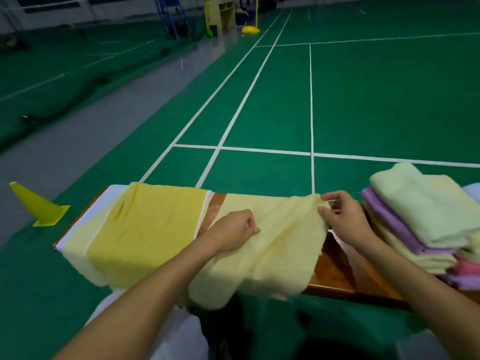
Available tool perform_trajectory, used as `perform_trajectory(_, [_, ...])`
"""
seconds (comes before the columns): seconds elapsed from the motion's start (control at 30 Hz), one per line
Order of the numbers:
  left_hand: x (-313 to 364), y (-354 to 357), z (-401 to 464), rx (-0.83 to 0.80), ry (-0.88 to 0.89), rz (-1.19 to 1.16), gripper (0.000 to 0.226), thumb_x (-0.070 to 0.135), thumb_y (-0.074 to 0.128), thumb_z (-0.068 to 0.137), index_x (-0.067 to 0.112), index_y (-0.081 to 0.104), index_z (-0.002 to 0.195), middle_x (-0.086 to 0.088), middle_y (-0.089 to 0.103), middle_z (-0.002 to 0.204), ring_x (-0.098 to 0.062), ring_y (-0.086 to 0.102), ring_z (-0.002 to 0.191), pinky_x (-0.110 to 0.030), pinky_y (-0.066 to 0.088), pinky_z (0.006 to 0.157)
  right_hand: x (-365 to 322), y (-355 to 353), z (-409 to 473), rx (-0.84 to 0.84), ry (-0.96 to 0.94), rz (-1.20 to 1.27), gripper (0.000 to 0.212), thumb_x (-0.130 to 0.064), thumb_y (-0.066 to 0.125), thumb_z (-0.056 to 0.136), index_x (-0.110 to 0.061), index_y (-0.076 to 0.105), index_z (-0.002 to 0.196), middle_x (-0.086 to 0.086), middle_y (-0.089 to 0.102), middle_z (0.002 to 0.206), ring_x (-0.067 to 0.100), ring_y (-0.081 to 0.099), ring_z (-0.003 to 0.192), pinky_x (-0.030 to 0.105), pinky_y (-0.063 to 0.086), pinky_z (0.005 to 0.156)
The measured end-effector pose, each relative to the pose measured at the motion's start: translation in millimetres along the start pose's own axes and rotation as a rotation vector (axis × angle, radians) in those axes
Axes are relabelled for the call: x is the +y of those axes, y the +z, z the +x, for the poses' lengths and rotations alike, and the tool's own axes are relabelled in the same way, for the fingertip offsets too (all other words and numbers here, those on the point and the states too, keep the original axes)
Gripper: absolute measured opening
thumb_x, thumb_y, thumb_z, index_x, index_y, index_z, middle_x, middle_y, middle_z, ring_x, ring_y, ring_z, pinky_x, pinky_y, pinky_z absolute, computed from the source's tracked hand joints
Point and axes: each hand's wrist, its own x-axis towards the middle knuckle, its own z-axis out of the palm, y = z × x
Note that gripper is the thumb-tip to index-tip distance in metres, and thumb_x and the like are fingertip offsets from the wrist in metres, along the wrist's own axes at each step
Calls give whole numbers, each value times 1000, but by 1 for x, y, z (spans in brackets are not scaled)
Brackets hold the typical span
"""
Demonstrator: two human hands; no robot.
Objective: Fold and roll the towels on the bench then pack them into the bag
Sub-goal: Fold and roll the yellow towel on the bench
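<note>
Hanging off the near edge of the bench [345, 276], below both wrists, the pale yellow towel [270, 253] droops in soft folds, which suggests light, limp terry cloth that will sag wherever it is not held. The left hand [233, 231] lies on the middle of the cloth with its fingers curled in, apparently pinching a small tuck of fabric, though the pinch itself is partly hidden. Just to its right, the right hand [342, 216] grasps the far right corner of the same towel between thumb and fingertips, lifting that edge slightly off the wood. Because the cloth is so floppy, corners and hems look like the best places to take hold; gripping mid-panel would likely only bunch it. Left of the left hand, a deeper yellow towel [145, 229] with white stripes lies spread flat across the bench. Right of the right hand sits a stack of folded towels [420, 224] in pale green, purple, cream and pink. Farther left, on the green court floor [259, 100], stands a yellow cone [36, 206]. No bag can be made out with any certainty.
</note>
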Motion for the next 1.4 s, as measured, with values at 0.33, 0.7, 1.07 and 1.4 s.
perform_trajectory(0.33, [11,33,21,314,6,116,10,41,63,104,31,65,102,12,68,103,-11,60,90,-39,59,78,24,-3,-5,-81,181,34,36,-12,71,96,-31,67,126,3,63,129,25,66,109,43,59,95])
perform_trajectory(0.7, [-30,22,44,236,-340,-255,66,21,88,81,29,52,136,-9,51,135,-26,58,113,-38,55,89,26,-18,-14,-193,305,222,40,-8,68,100,-42,74,121,2,48,154,24,55,122,35,57,84])
perform_trajectory(1.07, [-30,18,47,274,-460,-124,47,36,64,102,14,45,139,-15,45,141,-39,53,123,-45,45,92,29,-17,-8,-260,348,221,22,-21,68,101,-37,81,106,1,58,141,28,59,124,52,55,105])
perform_trajectory(1.4, [-34,-1,44,230,-399,-576,27,18,66,94,15,44,78,-3,45,75,-20,43,67,-31,34,62,13,-20,-11,-213,270,246,25,-10,66,101,-28,81,112,-2,65,124,19,67,110,37,61,91])
